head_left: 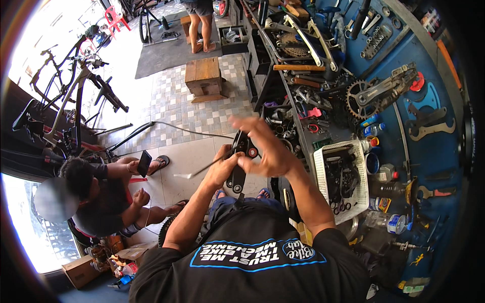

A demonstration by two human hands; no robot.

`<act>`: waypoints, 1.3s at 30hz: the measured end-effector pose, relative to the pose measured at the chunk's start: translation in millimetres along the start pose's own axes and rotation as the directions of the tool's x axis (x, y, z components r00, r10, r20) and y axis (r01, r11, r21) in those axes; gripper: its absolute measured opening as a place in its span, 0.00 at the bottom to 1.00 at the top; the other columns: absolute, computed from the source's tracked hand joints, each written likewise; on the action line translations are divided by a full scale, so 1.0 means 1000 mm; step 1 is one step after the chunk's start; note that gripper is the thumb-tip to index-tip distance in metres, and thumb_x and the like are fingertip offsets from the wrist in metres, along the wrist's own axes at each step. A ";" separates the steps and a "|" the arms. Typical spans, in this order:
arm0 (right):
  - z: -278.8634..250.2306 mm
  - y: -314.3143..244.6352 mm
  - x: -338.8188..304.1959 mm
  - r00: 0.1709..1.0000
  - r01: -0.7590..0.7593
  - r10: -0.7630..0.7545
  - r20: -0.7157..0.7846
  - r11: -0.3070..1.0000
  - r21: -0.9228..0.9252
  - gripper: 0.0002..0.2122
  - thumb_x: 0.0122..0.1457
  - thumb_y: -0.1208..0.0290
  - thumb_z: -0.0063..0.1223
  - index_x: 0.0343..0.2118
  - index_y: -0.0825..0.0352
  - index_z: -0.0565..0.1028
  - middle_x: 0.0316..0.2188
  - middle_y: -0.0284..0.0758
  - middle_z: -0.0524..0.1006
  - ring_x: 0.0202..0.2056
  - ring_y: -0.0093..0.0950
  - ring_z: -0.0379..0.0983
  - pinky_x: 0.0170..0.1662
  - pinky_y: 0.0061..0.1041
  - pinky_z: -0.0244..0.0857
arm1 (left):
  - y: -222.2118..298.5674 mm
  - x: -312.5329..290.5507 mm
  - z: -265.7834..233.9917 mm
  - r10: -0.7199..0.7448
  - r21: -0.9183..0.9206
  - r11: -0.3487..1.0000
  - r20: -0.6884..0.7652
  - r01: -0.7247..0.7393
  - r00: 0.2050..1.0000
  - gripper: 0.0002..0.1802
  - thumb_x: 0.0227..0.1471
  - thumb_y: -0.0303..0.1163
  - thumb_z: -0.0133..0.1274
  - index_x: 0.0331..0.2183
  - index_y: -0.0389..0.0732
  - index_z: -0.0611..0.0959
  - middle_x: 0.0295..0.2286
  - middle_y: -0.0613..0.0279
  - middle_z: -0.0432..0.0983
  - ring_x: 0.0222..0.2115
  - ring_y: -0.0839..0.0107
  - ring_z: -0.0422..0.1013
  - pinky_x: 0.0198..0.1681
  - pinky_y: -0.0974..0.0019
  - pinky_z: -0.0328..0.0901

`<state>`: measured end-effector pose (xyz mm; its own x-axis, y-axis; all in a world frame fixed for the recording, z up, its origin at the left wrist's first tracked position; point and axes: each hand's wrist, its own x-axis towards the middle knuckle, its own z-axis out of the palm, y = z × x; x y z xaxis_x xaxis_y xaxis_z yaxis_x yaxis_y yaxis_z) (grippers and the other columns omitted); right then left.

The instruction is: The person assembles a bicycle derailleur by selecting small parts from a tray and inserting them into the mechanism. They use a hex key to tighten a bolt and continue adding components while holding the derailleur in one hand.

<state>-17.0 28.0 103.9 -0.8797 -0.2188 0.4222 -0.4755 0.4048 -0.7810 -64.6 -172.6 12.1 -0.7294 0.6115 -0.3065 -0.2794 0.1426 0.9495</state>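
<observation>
In front of my body is a black bicycle part [237, 180] with rounded ends and a red-ringed round fitting [252, 152]. It looks like a suspension link, though my hands cover much of it. My left hand [223, 166] is closed around its left side. A thin dark rod with a pale, blurred tip [184, 175] sticks out leftward from beside that hand. Over the part's right side hovers my right hand [270, 151], fingers stretched out and a little smeared; its thumb lies close to the red-ringed fitting. A dark cable [194, 132] runs from the left toward the part.
To my right a workbench carries a white basket [366, 197], a crankset [364, 98], bottles and many tools. A wooden stool [203, 76] stands ahead on the tiles. At left, a seated person [103, 197] holds a phone [144, 162] near a bicycle frame [76, 96]. Another person [199, 25] stands far ahead.
</observation>
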 end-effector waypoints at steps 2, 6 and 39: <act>0.023 -0.007 -0.006 0.978 0.194 -0.181 0.102 0.972 -0.136 0.35 0.60 0.55 0.65 0.68 0.61 0.67 0.57 0.37 0.75 0.59 0.31 0.67 0.57 0.34 0.64 | -0.008 -0.001 -0.006 0.185 0.209 0.956 0.110 -0.205 0.977 0.26 0.63 0.39 0.55 0.58 0.35 0.75 0.50 0.51 0.75 0.52 0.61 0.71 0.56 0.56 0.67; 0.077 0.007 -0.025 0.959 0.265 -0.208 0.191 0.896 -0.356 0.19 0.65 0.53 0.59 0.55 0.56 0.81 0.54 0.33 0.77 0.57 0.35 0.71 0.61 0.39 0.62 | -0.039 0.014 -0.026 0.338 0.780 0.231 0.496 -0.582 0.799 0.27 0.59 0.39 0.58 0.58 0.44 0.77 0.54 0.48 0.71 0.53 0.51 0.69 0.56 0.49 0.67; 0.017 0.025 -0.027 0.904 -0.041 0.139 -0.405 0.969 0.242 0.06 0.72 0.77 0.50 0.48 0.69 0.73 0.39 0.37 0.83 0.43 0.25 0.82 0.48 0.26 0.77 | -0.002 0.011 -0.011 -0.071 0.021 0.997 0.018 0.070 0.997 0.35 0.59 0.45 0.60 0.55 0.25 0.73 0.40 0.49 0.79 0.39 0.66 0.77 0.43 0.64 0.72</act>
<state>-5.3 28.9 65.2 -0.8611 0.2184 0.4591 -0.4249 0.1865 -0.8858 -79.0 -175.2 6.6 -0.6964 0.6140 -0.3716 -0.3168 0.2016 0.9268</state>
